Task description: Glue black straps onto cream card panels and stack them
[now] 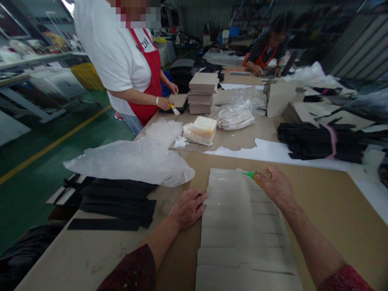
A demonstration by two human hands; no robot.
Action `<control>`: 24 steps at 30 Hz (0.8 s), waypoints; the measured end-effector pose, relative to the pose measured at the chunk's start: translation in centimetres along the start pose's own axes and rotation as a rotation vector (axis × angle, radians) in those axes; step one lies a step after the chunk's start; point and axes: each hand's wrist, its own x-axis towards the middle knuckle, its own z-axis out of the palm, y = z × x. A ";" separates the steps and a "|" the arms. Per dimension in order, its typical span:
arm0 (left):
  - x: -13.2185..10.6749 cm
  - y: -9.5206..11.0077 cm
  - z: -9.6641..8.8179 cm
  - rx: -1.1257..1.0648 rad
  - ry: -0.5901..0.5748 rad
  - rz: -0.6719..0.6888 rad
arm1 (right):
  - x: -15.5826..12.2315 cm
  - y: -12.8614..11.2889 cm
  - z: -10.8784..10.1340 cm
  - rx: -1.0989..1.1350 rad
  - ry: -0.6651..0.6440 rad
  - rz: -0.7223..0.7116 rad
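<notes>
My right hand is wrapped round a glue bottle, amber with a green nozzle tip pointing left. The nozzle is over the far end of a row of overlapping grey-beige board pieces. Glossy wet-looking patches show on several of these pieces. My left hand lies on the table with its fingers spread, fingertips at the left edge of the row. Under the pieces is a large brown board. To the left of my left hand, black strips lie in a loose pile.
Plastic sheeting covers part of the strips. Beyond are a yellowish-white block, a bagged bundle and a stack of boards. A co-worker in a red apron holds a brush. Tied black strips lie right.
</notes>
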 end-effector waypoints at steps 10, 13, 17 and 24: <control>0.1 -0.2 0.0 0.003 0.014 0.026 | -0.1 3.7 -1.7 -0.047 0.023 0.062; 0.1 -0.3 0.1 0.008 0.011 0.024 | -0.2 5.2 -2.3 -0.063 0.037 0.105; 0.0 -0.4 0.1 0.007 0.020 0.023 | -0.2 6.7 -3.1 -0.121 0.049 0.155; 0.0 -0.3 0.1 0.006 0.027 0.028 | -0.3 7.3 -3.7 -0.171 0.047 0.171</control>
